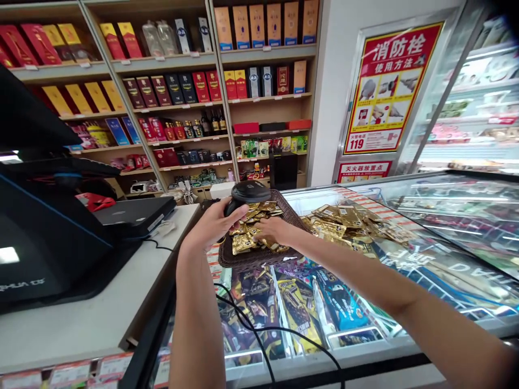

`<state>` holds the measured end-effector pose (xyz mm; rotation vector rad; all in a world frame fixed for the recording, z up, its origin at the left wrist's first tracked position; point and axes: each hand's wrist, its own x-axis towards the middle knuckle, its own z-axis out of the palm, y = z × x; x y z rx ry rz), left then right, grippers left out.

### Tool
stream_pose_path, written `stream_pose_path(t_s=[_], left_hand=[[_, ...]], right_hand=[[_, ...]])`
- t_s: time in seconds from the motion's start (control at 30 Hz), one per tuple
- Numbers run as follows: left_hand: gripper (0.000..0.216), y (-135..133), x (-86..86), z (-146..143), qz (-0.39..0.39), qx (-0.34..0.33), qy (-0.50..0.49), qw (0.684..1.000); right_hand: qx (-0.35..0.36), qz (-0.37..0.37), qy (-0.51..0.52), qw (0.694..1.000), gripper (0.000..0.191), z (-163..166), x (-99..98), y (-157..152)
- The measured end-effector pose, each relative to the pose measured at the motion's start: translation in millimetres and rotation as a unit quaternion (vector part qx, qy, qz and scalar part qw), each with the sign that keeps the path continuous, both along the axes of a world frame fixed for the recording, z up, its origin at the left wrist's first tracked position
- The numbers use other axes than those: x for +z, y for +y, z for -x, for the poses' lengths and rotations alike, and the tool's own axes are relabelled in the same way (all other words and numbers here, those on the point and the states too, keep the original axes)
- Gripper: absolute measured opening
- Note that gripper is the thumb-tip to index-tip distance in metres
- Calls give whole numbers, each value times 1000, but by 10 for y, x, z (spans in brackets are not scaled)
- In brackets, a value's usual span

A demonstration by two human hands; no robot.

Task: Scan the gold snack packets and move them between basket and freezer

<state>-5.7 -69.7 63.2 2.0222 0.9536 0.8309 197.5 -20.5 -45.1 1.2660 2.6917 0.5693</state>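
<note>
My left hand is wrapped round the handle of a black barcode scanner, holding it over the far left of a brown woven basket. Small gold foil packets lie loose inside the basket. My right hand reaches into it from the right, fingers stretched out and touching the packets; the fingertips are partly lost among the foil. Beside the basket, a heap of similar gold packets rests on the freezer's glass top.
Under the basket is a glass-topped freezer with bagged goods inside. A black cable loops across its front. To the left stand a white counter and a dark checkout machine. Shelves of boxed goods line the back wall.
</note>
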Motion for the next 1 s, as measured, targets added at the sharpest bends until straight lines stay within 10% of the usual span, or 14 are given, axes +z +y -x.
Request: stream_pose_path(t_s=[0.3,0.57,0.73,0.83,1.0], left_hand=[[40,28,-10,64,-11,-8,-8,1000],[41,21,10,1,4,-2,21,1000],[45,34,10,-42,4,11,25,1000],[45,47,-5,-69,8,16,17,1000],[44,36,-7,-150,-2,0,44,999]], right_hand=[[134,-33,-108,985,62,-190,-189,383],[192,-9,-45,980,34,-231,126,297],[-19,-57,209,976,16,-506,242,43],[-210,-28,395,894,20,-717,225,-169],[-246,38,572,781,23,-1048,272,-424]])
